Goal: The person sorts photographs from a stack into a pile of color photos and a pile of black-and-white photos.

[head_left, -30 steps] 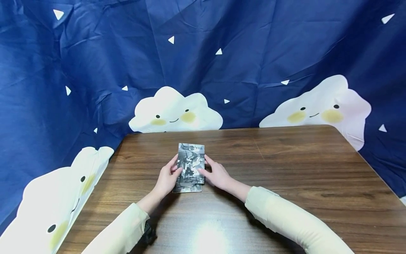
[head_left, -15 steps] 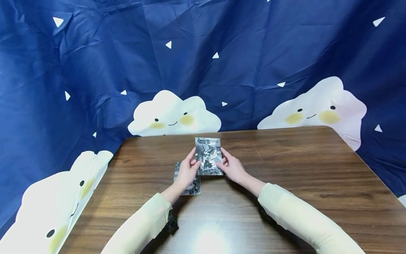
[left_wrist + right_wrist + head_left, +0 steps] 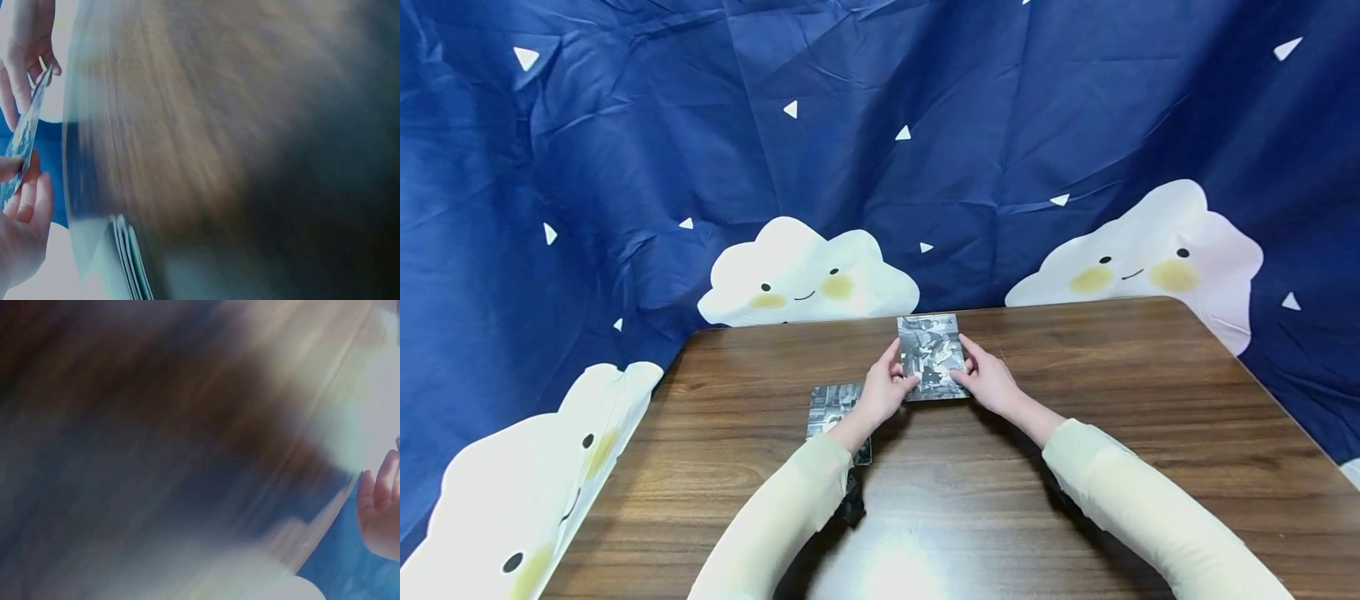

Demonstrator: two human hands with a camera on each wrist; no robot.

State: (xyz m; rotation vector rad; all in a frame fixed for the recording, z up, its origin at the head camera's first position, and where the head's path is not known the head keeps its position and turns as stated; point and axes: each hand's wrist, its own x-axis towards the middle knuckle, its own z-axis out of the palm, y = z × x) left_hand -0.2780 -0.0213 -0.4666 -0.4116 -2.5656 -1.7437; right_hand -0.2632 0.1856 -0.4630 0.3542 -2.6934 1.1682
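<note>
Both hands hold up one black-and-white picture card [image 3: 931, 354] by its side edges, above the table. My left hand [image 3: 882, 390] pinches its left edge, thumb on the front face. On the right edge, my right hand [image 3: 991, 383] pinches it the same way. A stack of similar cards [image 3: 829, 407] lies on the table at left, partly hidden under the left wrist. In the left wrist view the held card [image 3: 28, 128] is seen nearly edge-on, and the stack [image 3: 131, 259] shows several layers. The right wrist view catches only part of the right hand [image 3: 381, 519].
The brown wooden table [image 3: 1112, 400] spreads widest to the right of the hands. Behind it hangs a blue curtain [image 3: 865, 100] printed with white clouds. A small black object [image 3: 852, 500] sits under the left sleeve cuff.
The held card has moved right and a little farther away, off the stack, with both hands gripping it throughout. The stack left behind has come into view.
</note>
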